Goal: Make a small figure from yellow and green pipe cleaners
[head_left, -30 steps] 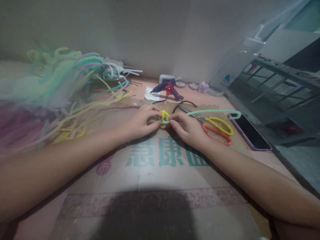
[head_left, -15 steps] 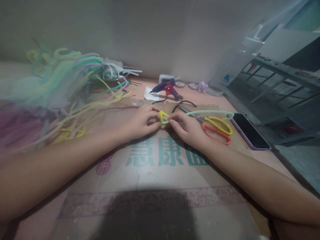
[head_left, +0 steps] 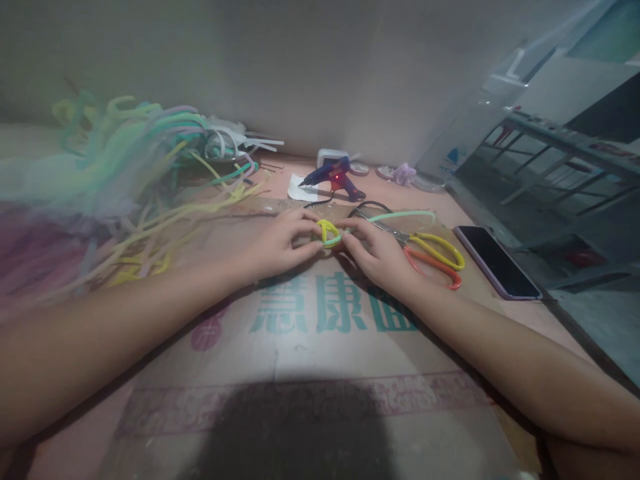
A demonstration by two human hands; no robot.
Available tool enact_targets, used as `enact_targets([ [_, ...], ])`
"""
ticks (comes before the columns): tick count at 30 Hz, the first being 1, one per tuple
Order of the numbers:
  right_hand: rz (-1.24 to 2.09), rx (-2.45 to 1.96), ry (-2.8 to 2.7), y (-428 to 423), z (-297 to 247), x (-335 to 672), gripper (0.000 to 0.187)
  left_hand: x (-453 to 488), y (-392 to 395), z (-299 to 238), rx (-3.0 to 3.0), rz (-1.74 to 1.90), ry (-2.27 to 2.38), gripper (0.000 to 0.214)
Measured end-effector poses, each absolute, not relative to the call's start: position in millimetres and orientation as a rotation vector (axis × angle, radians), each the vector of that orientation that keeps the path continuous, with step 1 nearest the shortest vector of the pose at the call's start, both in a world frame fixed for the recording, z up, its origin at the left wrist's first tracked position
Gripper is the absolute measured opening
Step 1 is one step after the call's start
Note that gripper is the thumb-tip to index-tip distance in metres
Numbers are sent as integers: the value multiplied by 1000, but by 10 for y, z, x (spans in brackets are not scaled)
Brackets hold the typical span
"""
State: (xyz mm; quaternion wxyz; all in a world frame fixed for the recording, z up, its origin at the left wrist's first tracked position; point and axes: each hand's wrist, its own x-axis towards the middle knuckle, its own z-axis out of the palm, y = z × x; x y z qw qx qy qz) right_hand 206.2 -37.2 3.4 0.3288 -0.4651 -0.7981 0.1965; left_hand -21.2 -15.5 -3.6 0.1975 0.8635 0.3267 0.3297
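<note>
My left fingers (head_left: 306,252) pinch a yellow loop (head_left: 324,231), my right fingers (head_left: 356,245) a green strip (head_left: 403,215); scissors (head_left: 404,238) alongside, phone (head_left: 497,262) farther right, glue gun (head_left: 336,175) beyond.

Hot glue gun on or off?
Powered on, by the look: the red light on the hot glue gun glows. Can't tell whether it's hot.

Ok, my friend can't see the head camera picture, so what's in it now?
A person's left hand and right hand hold a small yellow loop and pale green strip over printed cardboard. Scissors and a phone lie to the right, a glue gun behind, and blurry colorful strips at left.
</note>
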Motion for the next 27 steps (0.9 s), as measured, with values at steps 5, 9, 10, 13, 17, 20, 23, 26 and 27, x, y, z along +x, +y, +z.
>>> enact_targets([
  [5, 468, -1190, -2146, -373, 54, 2054, 27, -217, -141, -55, 2437, 918, 897, 21],
  [9, 462, -1191, -2159, -372, 62, 2044, 22, -212, -138, -52, 2452, 901, 896, 23],
  [10, 458, -1194, -2163, -371, 59, 2043, 20, -209, -140, -49, 2450, 898, 896, 23],
  [13, 443, -1200, -2172, -367, 47, 2045, 17, -200, -148, -39, 2447, 893, 903, 22],
  [17, 434, -1188, -2169, -367, 38, 2048, 16, -197, -154, -38, 2463, 881, 916, 23],
  [20, 431, -1186, -2167, -370, 39, 2050, 15, -196, -156, -35, 2472, 877, 903, 24],
  [23, 435, -1190, -2165, -371, 33, 2053, 14, -192, -153, -33, 2471, 889, 885, 24],
  [26, 490, -1182, -2141, -371, 19, 2057, 15, -190, -144, -38, 2476, 914, 869, 22],
  [27, 516, -1180, -2129, -372, 15, 2058, 16, -190, -140, -42, 2477, 922, 869, 21],
])
